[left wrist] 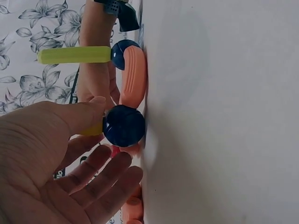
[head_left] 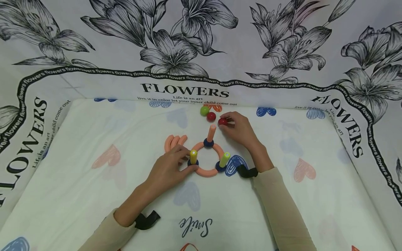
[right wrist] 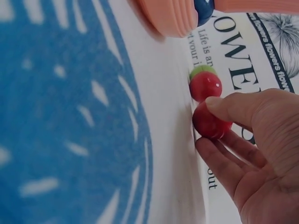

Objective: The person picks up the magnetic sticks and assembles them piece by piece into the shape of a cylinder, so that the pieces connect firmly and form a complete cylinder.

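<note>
Three curved orange pieces (head_left: 206, 173) and navy balls (head_left: 221, 166) make up a ring lying flat on the cloth. A yellow rod (head_left: 193, 156), a lime-green rod (head_left: 224, 159) and an orange rod (head_left: 211, 133) stand up from the balls. At the ring's left side, my left hand (head_left: 169, 165) pinches the yellow rod just above its navy ball (left wrist: 124, 126), the other fingers spread loosely. Beyond the ring, my right hand (head_left: 239, 129) holds a red ball (right wrist: 210, 121) between thumb and fingers, low over the cloth.
A second red ball (head_left: 211, 116) and a green ball (head_left: 205, 111) sit together near the cloth's far edge. Several loose curved orange pieces (head_left: 172, 141) lie behind my left hand. Flower-printed fabric (head_left: 185, 90) rises at the back and along both sides.
</note>
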Tool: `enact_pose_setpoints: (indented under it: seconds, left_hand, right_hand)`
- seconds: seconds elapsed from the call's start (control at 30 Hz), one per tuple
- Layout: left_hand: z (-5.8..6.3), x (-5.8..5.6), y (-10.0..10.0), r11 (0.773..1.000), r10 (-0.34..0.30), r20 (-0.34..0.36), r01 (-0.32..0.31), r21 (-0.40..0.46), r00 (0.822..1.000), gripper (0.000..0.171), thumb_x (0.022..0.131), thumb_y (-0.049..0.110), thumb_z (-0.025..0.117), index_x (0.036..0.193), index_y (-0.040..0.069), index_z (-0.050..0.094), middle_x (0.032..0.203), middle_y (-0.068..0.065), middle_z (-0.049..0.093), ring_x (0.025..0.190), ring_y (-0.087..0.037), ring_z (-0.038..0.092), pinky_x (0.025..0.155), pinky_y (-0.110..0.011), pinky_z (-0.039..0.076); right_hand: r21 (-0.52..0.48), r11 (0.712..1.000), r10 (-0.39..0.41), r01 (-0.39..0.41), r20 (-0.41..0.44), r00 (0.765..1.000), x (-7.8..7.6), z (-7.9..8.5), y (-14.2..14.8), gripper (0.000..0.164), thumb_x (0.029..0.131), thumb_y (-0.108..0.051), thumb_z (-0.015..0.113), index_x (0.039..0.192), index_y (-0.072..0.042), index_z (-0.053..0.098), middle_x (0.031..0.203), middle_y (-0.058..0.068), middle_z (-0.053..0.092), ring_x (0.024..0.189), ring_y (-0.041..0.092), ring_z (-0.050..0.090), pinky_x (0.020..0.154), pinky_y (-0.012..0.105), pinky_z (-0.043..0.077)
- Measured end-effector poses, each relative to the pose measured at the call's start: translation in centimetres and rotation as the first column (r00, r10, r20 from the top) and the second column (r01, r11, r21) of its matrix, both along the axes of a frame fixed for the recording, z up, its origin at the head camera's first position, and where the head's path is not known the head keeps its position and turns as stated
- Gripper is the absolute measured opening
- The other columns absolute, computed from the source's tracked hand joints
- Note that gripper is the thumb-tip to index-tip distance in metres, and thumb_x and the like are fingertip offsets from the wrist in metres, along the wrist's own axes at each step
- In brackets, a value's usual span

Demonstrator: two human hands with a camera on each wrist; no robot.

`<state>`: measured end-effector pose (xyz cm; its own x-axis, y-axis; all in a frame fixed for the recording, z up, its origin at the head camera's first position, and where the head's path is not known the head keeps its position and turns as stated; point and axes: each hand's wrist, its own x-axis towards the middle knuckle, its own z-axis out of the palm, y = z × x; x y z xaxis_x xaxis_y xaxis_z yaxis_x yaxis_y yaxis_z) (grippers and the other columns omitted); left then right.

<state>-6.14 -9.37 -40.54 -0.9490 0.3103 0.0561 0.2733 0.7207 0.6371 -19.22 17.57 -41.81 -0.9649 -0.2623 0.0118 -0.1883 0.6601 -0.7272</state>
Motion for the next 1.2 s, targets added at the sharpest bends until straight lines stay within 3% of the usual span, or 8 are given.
enact_pose_setpoints:
  seconds: [0.2, 0.4, 0.67, 1.03, 1.2]
  left_hand:
    - [-0.1, -0.1, -0.1, 0.999, -0.025, -0.008, 0.025, 0.023, 1.0, 0.025, 0.085, 0.029, 0.091, 0.103, 0.017, 0.076, 0.102, 0.003, 0.072, 0.097, -0.013, 0.07, 0.087, -0.038, 0.059]
    - [-0.4, -0.1, -0.3, 0.998, -0.046, 0.001, 0.046, 0.053, 0.999, 0.023, 0.085, 0.024, 0.091, 0.102, 0.017, 0.077, 0.098, 0.004, 0.071, 0.089, -0.01, 0.066, 0.079, -0.03, 0.056]
    - [-0.5, -0.1, -0.3, 0.996, -0.05, 0.012, 0.049, 0.07, 0.999, 0.022, 0.086, 0.024, 0.09, 0.102, 0.016, 0.077, 0.099, 0.003, 0.071, 0.089, -0.01, 0.065, 0.08, -0.03, 0.057]
    - [-0.4, -0.4, -0.3, 0.997, -0.051, 0.023, 0.05, 0.061, 0.998, 0.02, 0.086, 0.025, 0.09, 0.1, 0.016, 0.079, 0.098, 0.003, 0.07, 0.086, -0.012, 0.061, 0.077, -0.026, 0.052]
    - [-0.4, -0.5, -0.3, 0.996, -0.057, 0.019, 0.056, 0.064, 0.998, 0.019, 0.087, 0.026, 0.09, 0.1, 0.017, 0.079, 0.098, 0.003, 0.071, 0.086, -0.011, 0.06, 0.076, -0.026, 0.052]
  right_hand:
    - [-0.017, 1.0, 0.006, -0.006, -0.001, 1.0, 0.0, -0.1, -0.1, 0.038, 0.097, -0.009, 0.076, 0.133, -0.006, 0.067, 0.133, 0.014, 0.066, 0.127, 0.03, 0.067, 0.105, 0.043, 0.058]
    - [-0.038, 0.999, 0.001, -0.001, -0.006, 1.0, 0.2, 0.0, 0.0, 0.038, 0.097, -0.008, 0.075, 0.134, -0.006, 0.067, 0.135, 0.013, 0.066, 0.127, 0.03, 0.067, 0.103, 0.043, 0.059]
    - [-0.105, 0.994, -0.016, 0.012, -0.037, 0.999, 0.4, 0.5, 0.3, 0.039, 0.098, -0.009, 0.075, 0.135, -0.006, 0.066, 0.134, 0.014, 0.066, 0.128, 0.031, 0.068, 0.102, 0.043, 0.059]
    - [-0.172, 0.984, -0.05, 0.041, -0.046, 0.998, 1.8, 2.3, 0.2, 0.041, 0.098, -0.015, 0.077, 0.137, -0.01, 0.065, 0.136, 0.01, 0.065, 0.13, 0.027, 0.067, 0.102, 0.042, 0.06]
    - [-0.2, 0.979, -0.052, 0.038, -0.065, 0.997, 3.0, 3.7, 0.2, 0.04, 0.098, -0.015, 0.077, 0.136, -0.01, 0.065, 0.135, 0.009, 0.066, 0.129, 0.025, 0.068, 0.1, 0.036, 0.06]
